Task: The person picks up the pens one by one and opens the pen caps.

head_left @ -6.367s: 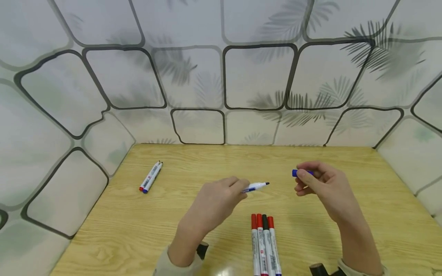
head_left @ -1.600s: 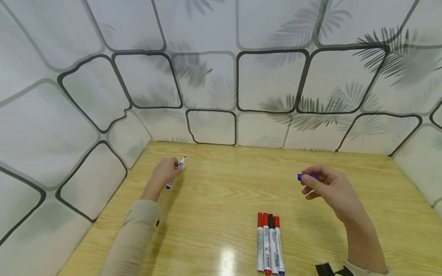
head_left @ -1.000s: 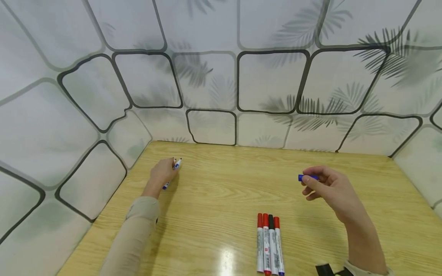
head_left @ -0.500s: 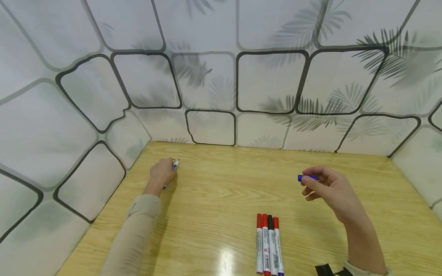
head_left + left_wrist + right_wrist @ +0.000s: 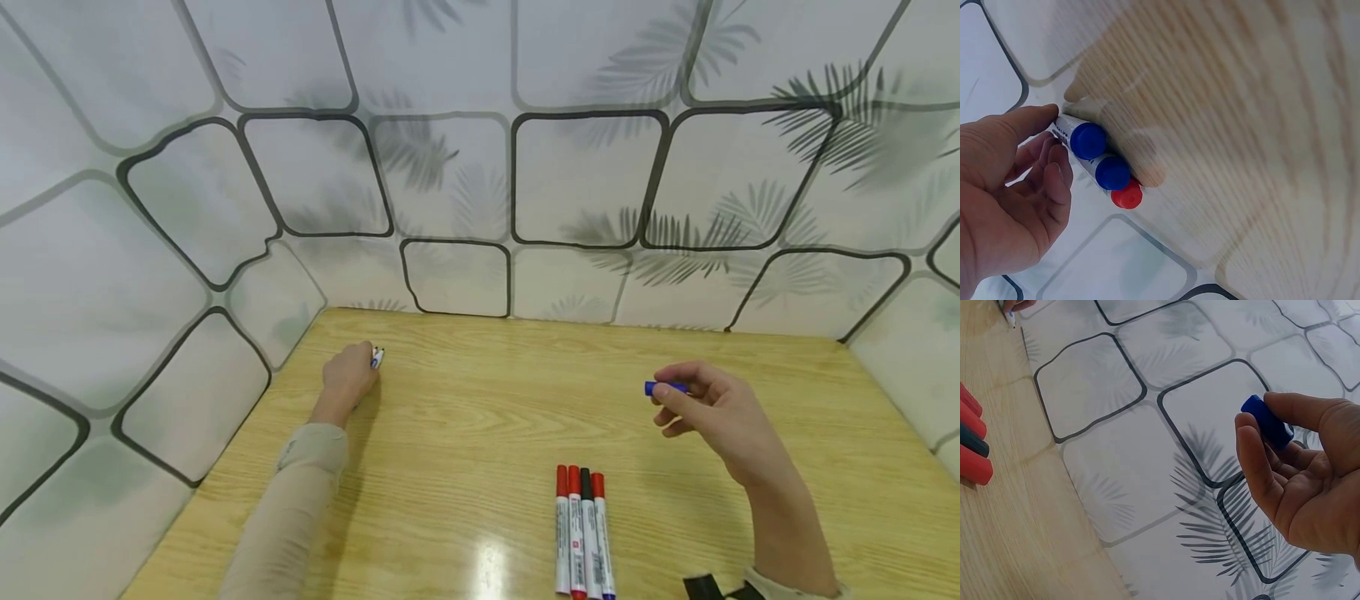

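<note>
At the far left of the table, my left hand (image 5: 348, 379) pinches a white uncapped whiteboard marker (image 5: 1065, 129) with a blue end, the thumb lying against its barrel. Right beside it lie a second blue-ended marker (image 5: 1112, 172) and a red-ended one (image 5: 1127, 195), side by side. In the head view the hand covers most of them, leaving two white nibs' ends (image 5: 377, 358) visible. My right hand (image 5: 708, 408) is raised on the right side and holds a blue marker cap (image 5: 1267, 422) between thumb and fingers.
Several capped markers (image 5: 583, 533) lie in a row at the front middle of the wood-grain table (image 5: 450, 467), with red and black caps pointing away from me. A patterned wall (image 5: 457, 275) borders the table at the back and sides.
My left hand has carried the uncapped marker from the middle to the far left, then shifted it leftward against the two markers there. My right hand keeps the blue cap nearly still.
</note>
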A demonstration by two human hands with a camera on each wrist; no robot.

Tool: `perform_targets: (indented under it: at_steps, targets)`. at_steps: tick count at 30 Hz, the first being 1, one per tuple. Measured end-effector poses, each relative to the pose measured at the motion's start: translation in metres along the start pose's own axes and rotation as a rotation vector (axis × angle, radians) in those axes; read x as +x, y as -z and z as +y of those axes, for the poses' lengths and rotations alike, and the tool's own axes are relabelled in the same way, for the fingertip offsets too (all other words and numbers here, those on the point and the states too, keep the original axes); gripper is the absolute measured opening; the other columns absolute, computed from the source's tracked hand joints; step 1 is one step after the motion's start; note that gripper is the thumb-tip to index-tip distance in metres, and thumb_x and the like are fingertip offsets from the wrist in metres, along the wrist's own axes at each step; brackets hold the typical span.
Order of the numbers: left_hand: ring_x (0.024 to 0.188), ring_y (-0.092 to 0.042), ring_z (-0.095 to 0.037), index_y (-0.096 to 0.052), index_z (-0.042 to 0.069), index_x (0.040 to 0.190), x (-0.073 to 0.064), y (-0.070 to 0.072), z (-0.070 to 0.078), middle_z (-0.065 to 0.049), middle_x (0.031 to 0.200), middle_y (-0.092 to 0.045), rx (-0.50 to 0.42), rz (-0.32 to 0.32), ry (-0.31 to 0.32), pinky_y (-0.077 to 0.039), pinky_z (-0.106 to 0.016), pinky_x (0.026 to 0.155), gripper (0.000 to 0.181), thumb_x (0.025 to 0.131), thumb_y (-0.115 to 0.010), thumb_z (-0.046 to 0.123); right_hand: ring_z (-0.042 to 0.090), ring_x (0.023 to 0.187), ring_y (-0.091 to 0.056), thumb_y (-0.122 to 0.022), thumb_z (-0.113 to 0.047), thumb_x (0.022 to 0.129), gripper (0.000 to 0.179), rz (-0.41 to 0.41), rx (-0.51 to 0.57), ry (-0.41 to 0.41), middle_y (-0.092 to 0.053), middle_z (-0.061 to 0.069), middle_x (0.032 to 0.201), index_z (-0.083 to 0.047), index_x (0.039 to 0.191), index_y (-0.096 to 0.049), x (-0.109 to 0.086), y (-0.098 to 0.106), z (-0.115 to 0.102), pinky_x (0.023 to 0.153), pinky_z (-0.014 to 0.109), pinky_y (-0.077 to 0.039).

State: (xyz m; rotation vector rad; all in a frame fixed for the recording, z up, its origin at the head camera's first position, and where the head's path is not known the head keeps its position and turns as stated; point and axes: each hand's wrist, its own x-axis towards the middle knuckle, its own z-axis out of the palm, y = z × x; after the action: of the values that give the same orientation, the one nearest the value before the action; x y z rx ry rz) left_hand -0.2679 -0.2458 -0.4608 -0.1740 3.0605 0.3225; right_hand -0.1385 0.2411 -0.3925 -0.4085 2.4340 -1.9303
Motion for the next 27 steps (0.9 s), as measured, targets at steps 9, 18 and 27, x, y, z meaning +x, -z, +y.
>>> perform_targets:
  at_steps: [9, 18, 27]
  targets:
    - [0.077, -0.060, -0.031, -0.056, 0.006, 0.088, 0.0009, -0.0020, -0.0045, -0.016, 0.088, -0.063, 0.012, 0.020, -0.030, -0.049, -0.048, 0.065, 0.005, 0.091, -0.054, 0.007, 0.016, 0.075, -0.068, -0.061, -0.010, 0.099, 0.014, 0.004, 0.032, -0.011, -0.070, -0.002, 0.093, -0.004, 0.112, -0.063, -0.0002, -0.0018, 0.0034, 0.064, 0.033, -0.059]
    - [0.083, -0.061, -0.034, -0.058, 0.006, 0.089, -0.0027, -0.0034, -0.0056, -0.018, 0.093, -0.061, 0.015, 0.031, -0.046, -0.049, -0.051, 0.069, 0.003, 0.089, -0.056, 0.008, 0.016, 0.074, -0.068, -0.061, -0.010, 0.099, 0.015, -0.002, 0.009, 0.000, -0.069, -0.002, 0.092, -0.003, 0.112, -0.062, 0.0015, -0.0033, 0.0029, 0.064, 0.033, -0.059]
    - [0.093, -0.057, -0.040, -0.060, 0.005, 0.095, -0.0040, -0.0058, -0.0045, -0.021, 0.100, -0.057, -0.001, 0.021, -0.057, -0.049, -0.052, 0.071, 0.010, 0.087, -0.061, 0.011, 0.016, 0.074, -0.068, -0.061, -0.010, 0.099, 0.015, -0.003, 0.001, -0.007, -0.069, 0.000, 0.092, -0.003, 0.112, -0.061, 0.0021, -0.0011, 0.0029, 0.064, 0.032, -0.059]
